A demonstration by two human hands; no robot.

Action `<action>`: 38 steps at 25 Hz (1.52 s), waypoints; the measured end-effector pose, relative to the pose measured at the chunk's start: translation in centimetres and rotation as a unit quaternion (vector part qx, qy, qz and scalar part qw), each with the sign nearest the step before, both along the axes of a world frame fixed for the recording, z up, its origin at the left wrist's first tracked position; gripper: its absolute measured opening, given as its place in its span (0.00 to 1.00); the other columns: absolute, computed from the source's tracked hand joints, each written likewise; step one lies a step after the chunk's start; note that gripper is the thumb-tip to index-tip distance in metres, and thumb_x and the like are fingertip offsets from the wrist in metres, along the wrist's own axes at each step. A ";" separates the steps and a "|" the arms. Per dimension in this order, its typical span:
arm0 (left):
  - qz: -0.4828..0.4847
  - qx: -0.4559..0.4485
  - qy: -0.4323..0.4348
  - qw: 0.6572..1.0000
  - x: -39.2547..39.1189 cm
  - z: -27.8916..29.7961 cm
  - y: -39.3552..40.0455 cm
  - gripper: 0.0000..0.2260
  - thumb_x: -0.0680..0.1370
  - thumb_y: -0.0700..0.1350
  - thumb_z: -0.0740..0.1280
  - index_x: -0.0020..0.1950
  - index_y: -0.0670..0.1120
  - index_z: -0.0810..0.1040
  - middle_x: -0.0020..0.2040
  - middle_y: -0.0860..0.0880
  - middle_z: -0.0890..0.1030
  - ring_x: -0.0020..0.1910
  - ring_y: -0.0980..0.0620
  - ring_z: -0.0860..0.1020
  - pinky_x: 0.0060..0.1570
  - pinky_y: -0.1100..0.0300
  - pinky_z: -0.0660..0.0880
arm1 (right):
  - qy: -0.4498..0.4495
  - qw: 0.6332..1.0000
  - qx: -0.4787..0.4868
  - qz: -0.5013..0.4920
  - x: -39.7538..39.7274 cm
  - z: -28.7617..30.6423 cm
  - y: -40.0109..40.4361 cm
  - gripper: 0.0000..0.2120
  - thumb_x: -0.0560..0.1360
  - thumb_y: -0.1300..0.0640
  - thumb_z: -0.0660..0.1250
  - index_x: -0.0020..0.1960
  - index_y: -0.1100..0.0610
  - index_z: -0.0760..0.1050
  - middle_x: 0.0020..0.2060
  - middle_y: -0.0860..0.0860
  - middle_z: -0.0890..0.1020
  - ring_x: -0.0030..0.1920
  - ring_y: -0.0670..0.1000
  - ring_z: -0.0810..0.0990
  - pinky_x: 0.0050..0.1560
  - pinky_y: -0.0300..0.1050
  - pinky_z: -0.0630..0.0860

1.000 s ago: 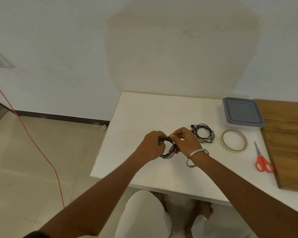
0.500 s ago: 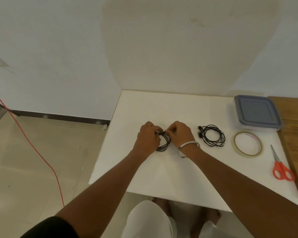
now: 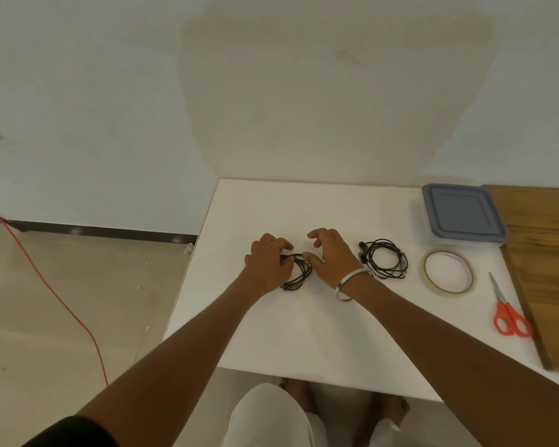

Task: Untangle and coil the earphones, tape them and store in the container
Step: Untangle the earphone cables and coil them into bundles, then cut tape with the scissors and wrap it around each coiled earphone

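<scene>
A black coil of earphones (image 3: 296, 272) lies on the white table (image 3: 304, 333), between the two hands. The left hand (image 3: 267, 262) covers the coil's left edge, its fingers (image 3: 279, 245) curled down over the cord and gripping it there. The right hand (image 3: 331, 258) sits just right of the coil: its thumb touches the cord at the top of the loop, while the other fingers (image 3: 317, 235) are spread and lifted, holding nothing. A silver bangle (image 3: 349, 282) circles the right wrist.

Just beside the right hand, further right, a second coil of black earphones (image 3: 384, 263) lies flat on the table, its earbuds at the left side of the loop. Next to it, right again, is a roll of clear tape (image 3: 447, 273) lying flat. Beyond the tape, near the table's right edge, are red-handled scissors (image 3: 507, 309), blades pointing away from the person.

Behind the tape, at the far right corner of the table, stands a clear container (image 3: 463, 216) with a blue-grey lid closed on it; whether anything is inside cannot be told. A brown wooden surface (image 3: 549, 262) adjoins the table on the right. An orange cable (image 3: 62, 298) runs across the floor on the left.
</scene>
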State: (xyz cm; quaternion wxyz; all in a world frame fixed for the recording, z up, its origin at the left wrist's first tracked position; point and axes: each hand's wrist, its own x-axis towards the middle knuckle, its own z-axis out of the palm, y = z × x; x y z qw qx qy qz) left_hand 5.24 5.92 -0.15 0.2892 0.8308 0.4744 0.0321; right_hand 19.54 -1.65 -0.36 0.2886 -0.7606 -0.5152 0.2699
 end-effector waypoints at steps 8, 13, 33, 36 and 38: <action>-0.096 0.135 0.012 0.986 3.0 1.0 -2.2 0.25 0.81 0.51 0.59 0.77 0.45 0.61 0.78 0.45 0.57 0.78 0.44 0.53 0.75 0.51 0.51 | -0.233 0.972 0.003 0.013 5.9 1.9 -6.2 0.18 0.77 0.54 0.60 0.66 0.55 0.68 0.66 0.52 0.70 0.65 0.54 0.67 0.64 0.49 0.65; -0.167 0.162 -0.006 0.973 7.1 1.6 -5.9 0.25 0.81 0.49 0.58 0.77 0.43 0.60 0.78 0.44 0.57 0.78 0.44 0.52 0.76 0.53 0.49 | -0.276 0.956 -0.040 -0.093 11.1 2.3 -12.3 0.15 0.75 0.55 0.62 0.62 0.53 0.70 0.60 0.52 0.71 0.61 0.55 0.69 0.59 0.50 0.68; -0.321 0.095 -0.079 0.939 16.8 -0.7 -14.2 0.18 0.74 0.32 0.63 0.64 0.38 0.74 0.64 0.42 0.72 0.63 0.43 0.69 0.66 0.54 0.67 | -0.227 0.969 -0.093 -0.034 15.4 0.1 -17.8 0.09 0.77 0.52 0.61 0.55 0.50 0.75 0.55 0.47 0.76 0.57 0.52 0.70 0.55 0.46 0.63; -0.193 0.006 -0.146 0.970 16.7 -0.1 -14.4 0.26 0.70 0.28 0.59 0.69 0.38 0.68 0.65 0.41 0.69 0.64 0.45 0.68 0.67 0.59 0.66 | -0.168 0.984 -0.025 -0.061 15.7 0.0 -17.9 0.06 0.76 0.58 0.64 0.52 0.56 0.76 0.51 0.52 0.79 0.53 0.55 0.73 0.54 0.45 0.69; -0.078 -0.066 -0.190 0.976 16.8 0.4 -14.3 0.23 0.74 0.29 0.57 0.68 0.38 0.68 0.62 0.42 0.72 0.61 0.46 0.72 0.63 0.62 0.68 | -0.153 0.985 0.005 -0.074 15.9 0.2 -18.2 0.06 0.75 0.59 0.65 0.51 0.57 0.77 0.49 0.53 0.80 0.50 0.55 0.74 0.52 0.44 0.71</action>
